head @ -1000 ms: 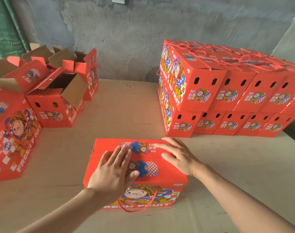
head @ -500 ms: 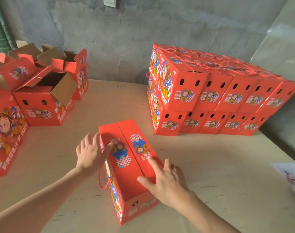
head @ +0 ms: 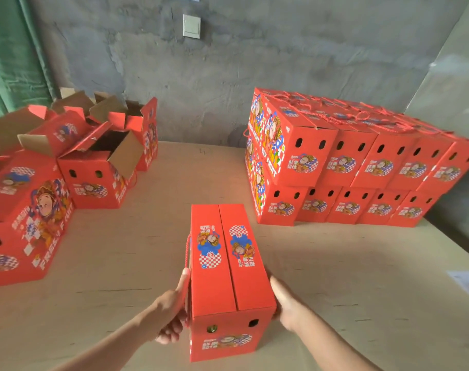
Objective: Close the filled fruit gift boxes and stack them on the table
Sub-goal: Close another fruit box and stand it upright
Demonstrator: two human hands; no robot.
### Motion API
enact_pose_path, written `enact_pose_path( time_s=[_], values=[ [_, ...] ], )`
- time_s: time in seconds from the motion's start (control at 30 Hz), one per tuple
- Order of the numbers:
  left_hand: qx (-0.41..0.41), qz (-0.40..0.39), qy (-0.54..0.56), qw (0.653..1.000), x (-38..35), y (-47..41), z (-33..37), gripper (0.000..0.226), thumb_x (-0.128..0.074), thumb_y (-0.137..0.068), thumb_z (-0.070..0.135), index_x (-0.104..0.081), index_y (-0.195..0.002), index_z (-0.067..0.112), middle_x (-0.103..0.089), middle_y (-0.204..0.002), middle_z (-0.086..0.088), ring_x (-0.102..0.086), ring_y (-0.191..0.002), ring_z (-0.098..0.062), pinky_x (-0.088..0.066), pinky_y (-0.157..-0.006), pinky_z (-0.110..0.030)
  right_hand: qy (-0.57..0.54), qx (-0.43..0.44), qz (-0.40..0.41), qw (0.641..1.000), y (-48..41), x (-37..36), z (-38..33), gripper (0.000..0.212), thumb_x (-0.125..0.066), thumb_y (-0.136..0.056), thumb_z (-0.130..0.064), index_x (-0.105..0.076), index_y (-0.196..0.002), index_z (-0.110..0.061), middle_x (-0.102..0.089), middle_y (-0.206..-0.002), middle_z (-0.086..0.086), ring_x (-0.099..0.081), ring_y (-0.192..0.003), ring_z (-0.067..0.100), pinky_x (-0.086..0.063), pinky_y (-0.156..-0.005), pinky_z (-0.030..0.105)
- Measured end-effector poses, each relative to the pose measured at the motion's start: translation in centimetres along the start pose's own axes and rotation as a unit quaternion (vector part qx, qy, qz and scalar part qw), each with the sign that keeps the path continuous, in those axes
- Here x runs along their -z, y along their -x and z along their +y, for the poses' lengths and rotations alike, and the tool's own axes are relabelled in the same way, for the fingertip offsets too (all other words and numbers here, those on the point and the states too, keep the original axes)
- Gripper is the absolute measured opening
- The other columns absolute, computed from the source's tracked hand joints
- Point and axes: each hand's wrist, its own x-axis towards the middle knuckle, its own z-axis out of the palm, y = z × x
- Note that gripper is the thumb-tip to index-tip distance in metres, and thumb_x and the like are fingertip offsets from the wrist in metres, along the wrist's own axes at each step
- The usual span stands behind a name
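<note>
A closed red fruit gift box [head: 225, 266] stands on the tan table [head: 335, 277] in front of me, its short end with two holes facing me. My left hand [head: 172, 309] presses against its left side near the red rope handle. My right hand [head: 287, 306] clasps its right side. Both hands grip the box between them. A two-layer stack of closed red boxes [head: 348, 162] stands at the back right of the table.
Several open red boxes [head: 99, 167] with raised cardboard flaps stand at the left, and a larger one [head: 22, 223] lies nearest me. A grey wall runs behind the table. A white paper [head: 468, 285] lies at the right edge.
The box was turned from lying crosswise to pointing away from me. My hands left its top flaps and now clasp its two long sides.
</note>
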Motion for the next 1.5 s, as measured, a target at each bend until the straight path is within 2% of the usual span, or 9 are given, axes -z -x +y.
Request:
enact_pose_path(
  time_s=[0.2, 0.3, 0.43, 0.6, 0.8, 0.9, 0.97, 1.27, 1.5],
  values=[
    [0.019, -0.013, 0.072, 0.997, -0.2, -0.5, -0.4, 0.079, -0.022, -0.081, 0.08, -0.048, -0.073, 0.005, -0.053, -0.05, -0.01, -0.046, -0.036, -0.018, -0.034, -0.04, -0.016, -0.141, 0.172, 0.1, 0.97, -0.4, -0.8, -5.7, 0.017, -0.058, -0.092, -0.012, -0.065, -0.097, 0.002, -0.066, -0.098, 0.027, -0.057, -0.08, 0.024, -0.045, -0.07, 0.031],
    [-0.013, 0.055, 0.124, 0.991, -0.2, -0.6, 0.3, 0.041, -0.049, -0.092, 0.044, -0.054, -0.077, 0.006, -0.059, -0.05, -0.011, -0.049, -0.035, -0.018, -0.036, -0.039, -0.016, -0.052, 0.313, 0.049, 0.947, 1.9, -2.1, -8.4, 0.021, -0.045, -0.097, -0.005, -0.061, -0.099, 0.007, -0.065, -0.112, 0.022, -0.062, -0.106, 0.029, -0.048, -0.083, 0.022],
    [-0.026, 0.11, 0.195, 0.974, 0.7, -0.4, 2.2, 0.022, -0.053, -0.081, -0.001, -0.057, -0.059, 0.003, -0.056, -0.045, -0.009, -0.044, -0.029, -0.014, -0.039, -0.041, -0.018, 0.11, 0.421, -0.047, 0.899, 5.1, -5.6, -10.5, 0.027, -0.038, -0.097, 0.002, -0.061, -0.092, 0.013, -0.067, -0.101, 0.027, -0.067, -0.092, 0.034, -0.054, -0.08, 0.027],
    [-0.157, 0.155, 0.302, 0.927, 1.7, 1.5, 6.3, 0.025, -0.051, -0.078, -0.013, -0.05, -0.058, 0.003, -0.051, -0.055, -0.013, -0.043, -0.042, -0.018, -0.037, -0.052, -0.023, 0.2, 0.37, -0.063, 0.905, 5.3, -7.2, -10.0, 0.029, -0.036, -0.094, 0.004, -0.062, -0.105, 0.009, -0.067, -0.106, 0.021, -0.066, -0.098, 0.03, -0.049, -0.072, 0.011],
    [-0.52, 0.147, 0.074, 0.838, 4.0, 9.2, 14.2, 0.019, -0.054, -0.087, -0.006, -0.059, -0.083, 0.011, -0.07, -0.07, -0.008, -0.063, -0.059, -0.01, -0.049, -0.056, -0.016, 0.067, 0.248, -0.16, 0.953, 5.6, -8.0, -12.1, 0.021, -0.046, -0.086, 0.008, -0.061, -0.097, 0.0, -0.064, -0.087, 0.011, -0.06, -0.084, 0.023, -0.045, -0.09, 0.031],
    [-0.535, 0.206, -0.142, 0.806, 4.3, 9.4, 14.3, 0.02, -0.048, -0.089, 0.0, -0.06, -0.093, 0.016, -0.071, -0.076, -0.001, -0.064, -0.069, -0.012, -0.048, -0.067, -0.02, -0.033, 0.191, -0.228, 0.954, 6.4, -6.7, -13.8, 0.017, -0.043, -0.088, 0.001, -0.059, -0.087, -0.003, -0.063, -0.063, 0.002, -0.056, -0.065, 0.02, -0.05, -0.072, 0.026],
    [-0.508, 0.279, -0.128, 0.805, 4.2, 8.1, 12.7, 0.022, -0.046, -0.089, 0.001, -0.059, -0.101, 0.014, -0.07, -0.082, 0.0, -0.062, -0.075, -0.016, -0.046, -0.071, -0.024, -0.051, 0.149, -0.201, 0.967, 6.8, -5.4, -15.2, 0.02, -0.041, -0.092, -0.005, -0.057, -0.079, -0.006, -0.047, -0.045, -0.004, -0.045, -0.047, 0.014, -0.046, -0.053, 0.023],
    [-0.485, 0.193, -0.283, 0.805, 0.8, 2.3, 2.9, 0.051, -0.054, -0.093, 0.025, -0.04, -0.139, 0.008, -0.047, -0.139, 0.0, -0.043, -0.127, -0.013, -0.02, -0.094, -0.005, 0.118, 0.157, -0.054, 0.979, 8.5, -5.9, -19.0, 0.03, -0.044, -0.093, -0.009, -0.048, -0.063, -0.011, -0.048, -0.06, 0.002, -0.05, -0.055, 0.017, -0.036, -0.063, 0.029],
    [-0.543, 0.227, -0.251, 0.769, 2.1, 4.6, 5.2, 0.051, -0.051, -0.096, 0.028, -0.037, -0.14, 0.008, -0.042, -0.141, 0.003, -0.037, -0.132, -0.01, -0.016, -0.1, -0.002, 0.126, 0.199, -0.051, 0.971, 11.0, -6.1, -23.0, 0.036, -0.045, -0.094, -0.013, -0.044, -0.058, -0.012, -0.044, -0.056, 0.002, -0.045, -0.049, 0.016, -0.035, -0.06, 0.028]
  ],
)
